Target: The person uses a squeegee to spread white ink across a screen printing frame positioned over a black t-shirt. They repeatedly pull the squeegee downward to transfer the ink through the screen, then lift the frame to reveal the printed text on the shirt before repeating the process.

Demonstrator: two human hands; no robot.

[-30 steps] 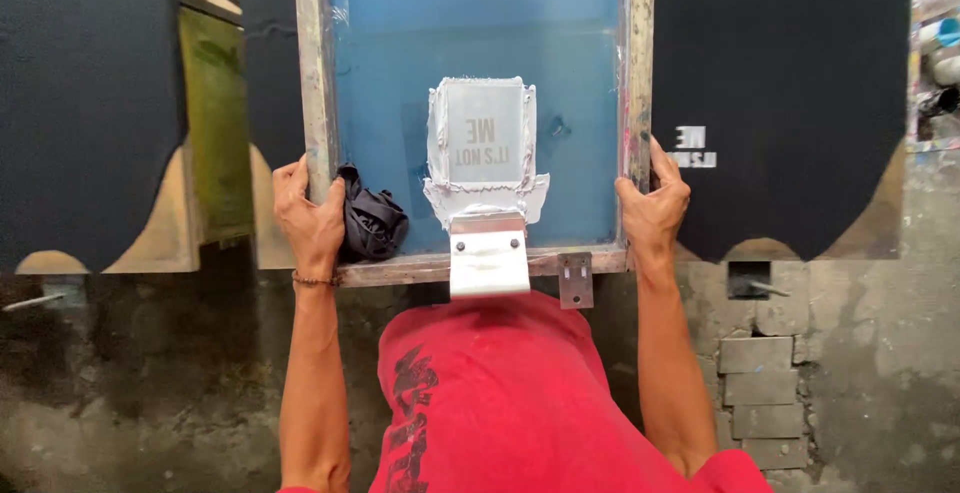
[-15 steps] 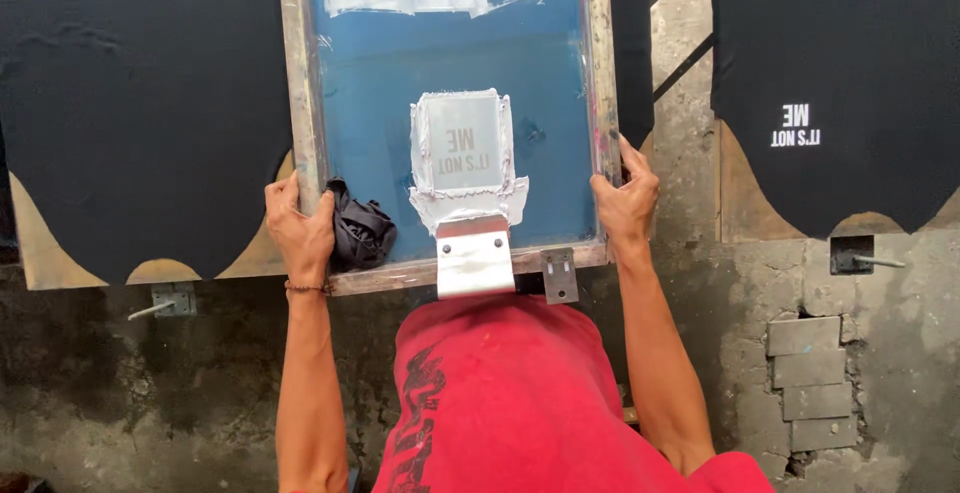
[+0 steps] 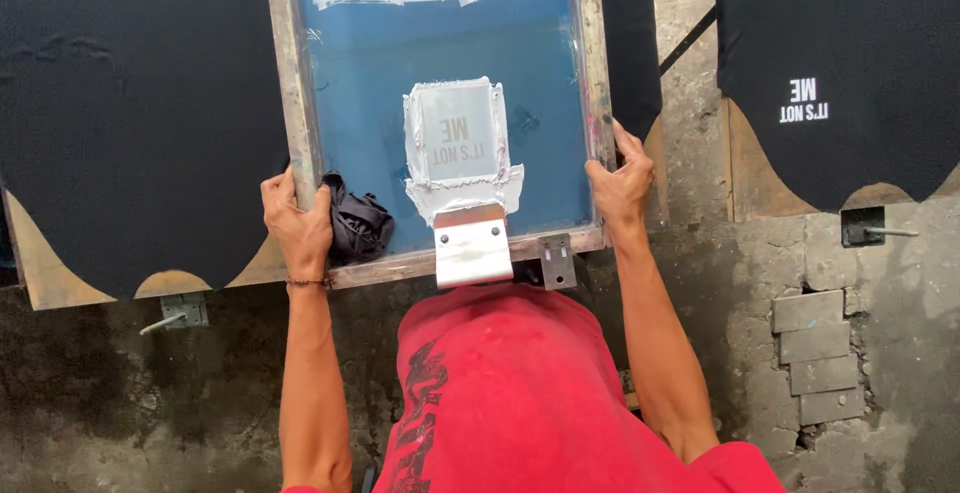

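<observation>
wooden-framed screen (image 3: pixel 300 103) with blue mesh, lying over black fabric (image 3: pixel 130 103); left hand (image 3: pixel 298 228) and right hand (image 3: pixel 620 188) fingers clenched on its side rails; crumpled black rag (image 3: pixel 358 225) inside left corner.

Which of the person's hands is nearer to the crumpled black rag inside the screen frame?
Left. The left hand grips the frame's left rail right beside the black rag, touching it; the right hand holds the opposite rail, across the blue mesh.

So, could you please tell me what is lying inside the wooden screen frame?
On the blue mesh of the frame lie a crumpled black rag, white ink and a squeegee; whatever is beneath stays covered.
</observation>
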